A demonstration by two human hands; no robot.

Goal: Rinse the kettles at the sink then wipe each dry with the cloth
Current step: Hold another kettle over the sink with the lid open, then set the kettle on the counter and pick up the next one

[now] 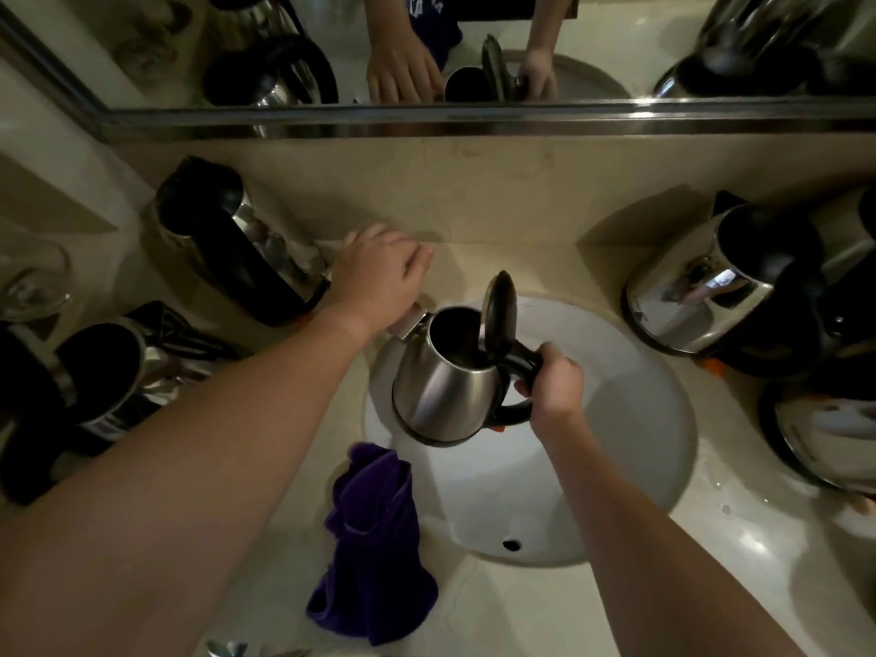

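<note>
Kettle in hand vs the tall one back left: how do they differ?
The held kettle is squat and rounded, lid flipped open, over the sink, gripped by the right hand. The tall kettle is slimmer, lid closed, standing on the counter. Both are steel with black handles.

Looked like a bathroom, prob. hotel or home: round white basin (630, 448) sunk in a pale stone-look counter (497, 604), metal-framed mirror (426, 64) right above the splashback. Several steel kettles stood on the counter both sides, w/ a glass (33, 282) far left.
</note>
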